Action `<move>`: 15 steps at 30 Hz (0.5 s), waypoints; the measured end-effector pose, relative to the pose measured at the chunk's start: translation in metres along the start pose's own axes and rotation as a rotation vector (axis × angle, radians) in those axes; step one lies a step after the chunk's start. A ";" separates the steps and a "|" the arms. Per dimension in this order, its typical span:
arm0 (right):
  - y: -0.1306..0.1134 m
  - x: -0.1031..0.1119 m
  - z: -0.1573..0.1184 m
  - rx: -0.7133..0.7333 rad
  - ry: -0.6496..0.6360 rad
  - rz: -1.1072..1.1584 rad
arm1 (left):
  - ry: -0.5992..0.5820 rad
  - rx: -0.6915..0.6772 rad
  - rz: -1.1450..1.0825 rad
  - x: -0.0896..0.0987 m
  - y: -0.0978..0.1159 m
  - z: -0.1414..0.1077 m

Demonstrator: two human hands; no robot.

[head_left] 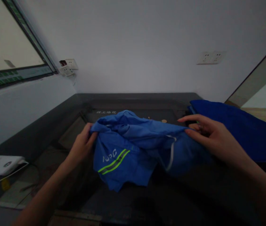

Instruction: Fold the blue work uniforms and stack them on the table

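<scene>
A blue work garment [137, 147] with a yellow-green and grey reflective stripe, white lettering and white piping is stretched between my hands above the dark glossy table. My left hand [84, 141] pinches its upper left edge, thumb in front. At the garment's right end, my right hand [204, 128] grips the cloth between thumb and curled fingers, with the index finger reaching out to the left. The garment hangs in loose folds, and its lower right part is blurred. Whether it is a jacket or another piece of clothing I cannot tell.
More bright blue cloth [236, 128] lies at the table's right side. On the left are a white device [3, 164] with a cable and a small yellow object [5, 184]. Wall sockets [210, 58] are mounted behind the dark table [133, 97]; a window [12, 40] is at upper left.
</scene>
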State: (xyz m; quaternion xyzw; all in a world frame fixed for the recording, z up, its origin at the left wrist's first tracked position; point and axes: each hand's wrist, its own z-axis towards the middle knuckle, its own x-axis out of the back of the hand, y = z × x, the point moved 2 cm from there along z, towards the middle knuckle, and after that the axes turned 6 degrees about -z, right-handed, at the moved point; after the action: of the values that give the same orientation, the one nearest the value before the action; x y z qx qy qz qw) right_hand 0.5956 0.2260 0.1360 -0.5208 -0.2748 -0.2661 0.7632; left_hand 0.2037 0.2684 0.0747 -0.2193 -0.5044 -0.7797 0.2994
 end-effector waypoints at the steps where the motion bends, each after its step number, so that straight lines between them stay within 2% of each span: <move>1: -0.014 0.005 -0.004 0.038 0.119 -0.009 | 0.145 -0.036 0.010 0.012 0.008 0.003; 3: -0.036 0.000 -0.012 0.151 0.261 -0.034 | 0.411 -0.147 0.022 0.031 0.020 0.004; 4: -0.044 -0.011 -0.016 0.221 0.241 -0.034 | 0.468 -0.201 0.020 0.036 0.022 0.002; 5: -0.048 -0.027 -0.019 0.288 0.154 -0.027 | 0.451 -0.237 0.011 0.037 0.020 0.000; 6: -0.050 -0.047 -0.023 0.344 0.013 -0.020 | 0.363 -0.248 -0.003 0.036 0.016 -0.002; 7: -0.049 -0.068 -0.027 0.389 -0.159 -0.023 | 0.217 -0.227 -0.019 0.032 0.008 -0.004; 9: -0.041 -0.104 -0.037 0.439 -0.489 -0.073 | -0.148 -0.109 -0.059 0.023 -0.015 -0.013; 11: -0.031 -0.123 -0.045 0.467 -0.703 -0.087 | -0.470 0.045 -0.129 0.019 -0.043 -0.027; 13: -0.019 -0.120 -0.048 0.464 -0.747 -0.013 | -0.663 0.180 -0.241 0.021 -0.068 -0.043; 15: -0.005 -0.103 -0.044 0.394 -0.610 0.066 | -0.673 0.279 -0.336 0.027 -0.087 -0.055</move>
State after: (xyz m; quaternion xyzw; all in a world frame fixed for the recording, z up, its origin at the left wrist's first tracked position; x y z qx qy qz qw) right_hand 0.5255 0.1957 0.0536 -0.4280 -0.5188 -0.0156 0.7399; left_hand 0.1221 0.2388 0.0133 -0.3341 -0.7042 -0.6264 0.0125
